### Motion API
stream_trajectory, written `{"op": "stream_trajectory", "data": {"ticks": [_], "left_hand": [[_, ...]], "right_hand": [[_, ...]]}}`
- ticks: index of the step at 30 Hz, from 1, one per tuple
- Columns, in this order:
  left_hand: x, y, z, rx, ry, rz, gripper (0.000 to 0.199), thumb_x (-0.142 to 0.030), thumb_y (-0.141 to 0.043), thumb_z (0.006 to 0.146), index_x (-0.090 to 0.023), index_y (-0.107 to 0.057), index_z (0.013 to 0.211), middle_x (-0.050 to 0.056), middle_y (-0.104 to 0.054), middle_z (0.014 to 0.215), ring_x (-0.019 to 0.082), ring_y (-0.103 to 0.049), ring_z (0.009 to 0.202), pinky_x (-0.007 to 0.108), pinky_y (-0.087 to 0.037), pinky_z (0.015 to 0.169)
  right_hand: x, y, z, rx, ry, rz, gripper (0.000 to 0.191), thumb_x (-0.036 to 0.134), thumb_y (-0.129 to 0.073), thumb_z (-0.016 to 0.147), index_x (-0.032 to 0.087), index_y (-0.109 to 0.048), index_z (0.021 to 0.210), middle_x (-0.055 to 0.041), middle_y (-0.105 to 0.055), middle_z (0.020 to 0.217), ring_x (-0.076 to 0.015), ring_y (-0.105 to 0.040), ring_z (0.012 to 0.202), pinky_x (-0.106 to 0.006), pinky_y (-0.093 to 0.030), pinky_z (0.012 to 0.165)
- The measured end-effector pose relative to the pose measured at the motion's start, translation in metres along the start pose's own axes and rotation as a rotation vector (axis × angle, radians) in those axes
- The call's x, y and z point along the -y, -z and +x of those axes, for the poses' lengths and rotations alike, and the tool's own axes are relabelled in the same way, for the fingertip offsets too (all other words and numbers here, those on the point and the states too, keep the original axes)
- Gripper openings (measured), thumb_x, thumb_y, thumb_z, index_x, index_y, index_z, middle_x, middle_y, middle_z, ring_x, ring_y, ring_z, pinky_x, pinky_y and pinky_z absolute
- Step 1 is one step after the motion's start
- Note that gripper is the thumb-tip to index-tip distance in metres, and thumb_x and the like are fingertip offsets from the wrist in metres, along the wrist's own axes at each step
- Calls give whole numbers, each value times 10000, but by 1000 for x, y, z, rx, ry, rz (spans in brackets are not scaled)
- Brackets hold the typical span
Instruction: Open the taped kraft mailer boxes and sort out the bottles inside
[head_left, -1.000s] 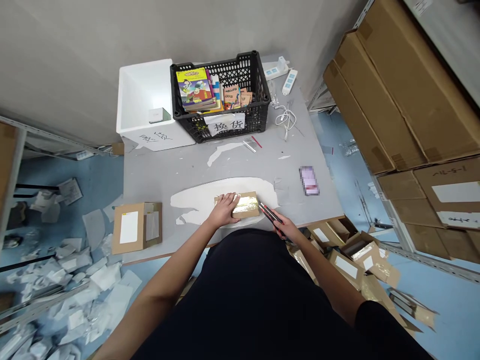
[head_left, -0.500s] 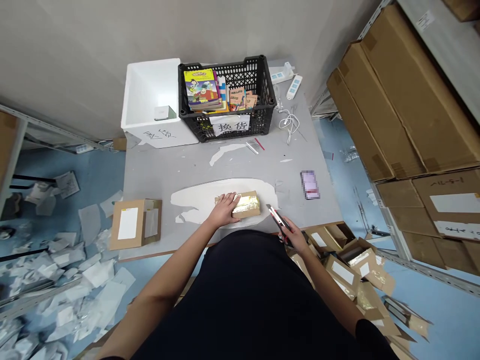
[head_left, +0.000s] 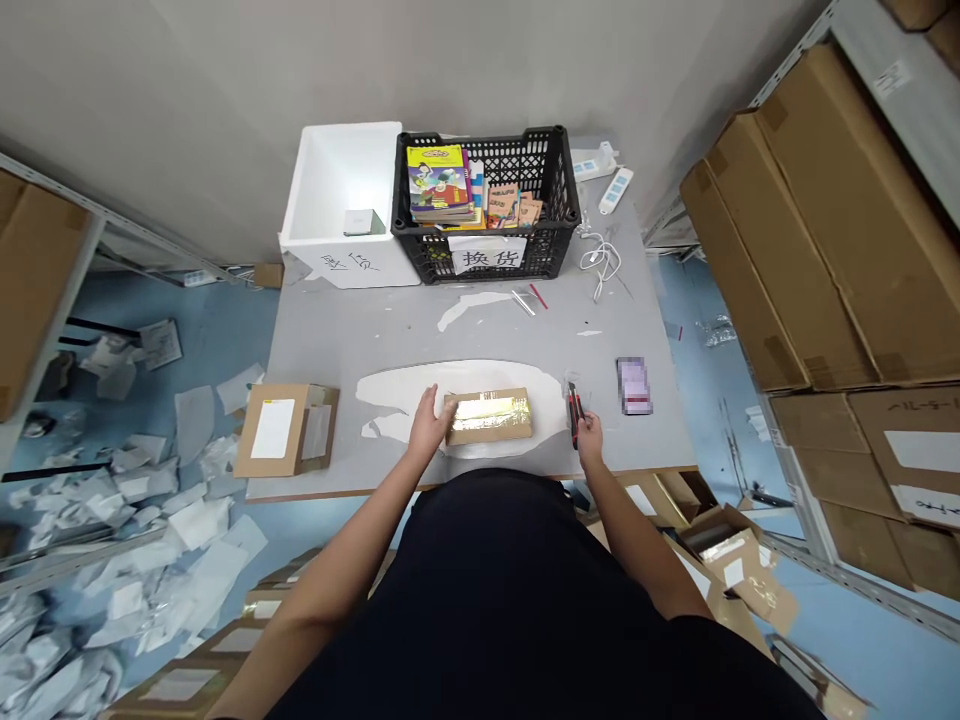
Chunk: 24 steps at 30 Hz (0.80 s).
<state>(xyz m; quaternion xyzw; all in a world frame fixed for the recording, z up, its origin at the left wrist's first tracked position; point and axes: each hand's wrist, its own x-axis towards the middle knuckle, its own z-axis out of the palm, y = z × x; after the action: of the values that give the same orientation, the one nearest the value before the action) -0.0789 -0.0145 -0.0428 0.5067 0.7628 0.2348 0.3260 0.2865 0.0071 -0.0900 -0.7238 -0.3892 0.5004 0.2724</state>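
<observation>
A small cardboard box with shiny tape across its top lies on a pale worn patch near the table's front edge. At its left end is my left hand, thumb and fingers apart, the thumb by the box's edge. To the right of the box, my right hand grips a red and black box cutter low over the tabletop, the tool pointing away from me. Whether the cutter touches the table I cannot tell.
A larger carton stands at the front left corner. Behind are a white foam bin and a black crate of books. A phone and a white cable lie right. Opened boxes fill the floor at right.
My left hand has let go of the box's top and slid to its left end, opening up. My right hand has turned the box cutter to point forward and moved it further onto the table.
</observation>
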Motion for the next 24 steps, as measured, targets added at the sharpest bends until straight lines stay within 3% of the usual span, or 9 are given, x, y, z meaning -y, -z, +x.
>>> {"op": "stream_trajectory", "data": {"ticks": [3, 6, 8, 11, 13, 15, 20, 22, 24], "left_hand": [[15, 2, 0, 169, 310, -223, 753, -715, -343, 871, -234, -331, 1450, 182, -477, 1417, 308, -532, 1237, 456, -491, 913], [17, 2, 3, 347, 426, -413, 793, -788, -245, 841, -253, -370, 1413, 161, -521, 1380, 267, -608, 1131, 383, -538, 789], [12, 1, 5, 408, 466, -490, 834, -828, -199, 811, -256, -429, 1372, 157, -562, 1335, 260, -629, 1086, 372, -540, 760], [1, 0, 9, 458, 500, -501, 897, -866, -145, 774, -237, -500, 1305, 161, -607, 1267, 272, -641, 1053, 378, -534, 740], [-5, 1, 11, 419, 477, -526, 854, -861, -179, 779, -256, -507, 1284, 136, -604, 1278, 271, -627, 1081, 382, -528, 758], [-9, 2, 13, 335, 435, -597, 760, -829, -239, 805, -288, -492, 1276, 100, -587, 1309, 253, -612, 1104, 385, -523, 791], [-11, -4, 19, 176, 342, -745, 586, -694, -491, 817, -269, -498, 1221, 82, -563, 1311, 221, -571, 1146, 354, -500, 855], [-11, -10, 23, 146, 352, -755, 618, -635, -584, 789, -256, -482, 1268, 96, -546, 1315, 237, -540, 1192, 345, -486, 875], [-12, -16, 27, 164, 361, -750, 679, -598, -634, 769, -249, -462, 1325, 107, -531, 1323, 260, -531, 1205, 350, -478, 889]], "right_hand": [[3, -3, 1, -151, 8, -103, 519, 394, -451, 804, 131, -526, 1246, -150, -600, 1140, -262, -544, 1056, -358, -453, 853], [14, -17, 0, -154, 89, -188, 507, 372, -463, 823, 134, -556, 1261, -181, -528, 1302, -288, -449, 1222, -398, -412, 963], [28, -33, -2, 27, 80, -172, 527, 436, -448, 863, 180, -532, 1316, -152, -548, 1300, -269, -499, 1177, -386, -456, 920], [52, -58, -7, 392, -57, 6, 578, 600, -363, 905, 283, -469, 1377, -88, -610, 1224, -226, -596, 1027, -344, -520, 783], [67, -68, -10, 503, -77, 137, 594, 662, -324, 906, 316, -467, 1367, -67, -610, 1229, -212, -606, 1022, -322, -527, 756], [77, -71, -10, 511, -26, 241, 574, 671, -351, 900, 319, -489, 1332, -59, -590, 1266, -204, -593, 1067, -306, -523, 780], [79, -73, 7, 329, 127, 303, 522, 627, -508, 840, 269, -539, 1220, -68, -567, 1279, -207, -554, 1139, -316, -498, 881], [75, -77, 16, 241, 117, 256, 601, 595, -608, 774, 247, -520, 1256, -90, -566, 1264, -224, -557, 1133, -338, -493, 899], [72, -80, 23, 246, 89, 219, 706, 545, -679, 717, 233, -485, 1320, -101, -575, 1235, -235, -586, 1083, -366, -491, 908]]}}
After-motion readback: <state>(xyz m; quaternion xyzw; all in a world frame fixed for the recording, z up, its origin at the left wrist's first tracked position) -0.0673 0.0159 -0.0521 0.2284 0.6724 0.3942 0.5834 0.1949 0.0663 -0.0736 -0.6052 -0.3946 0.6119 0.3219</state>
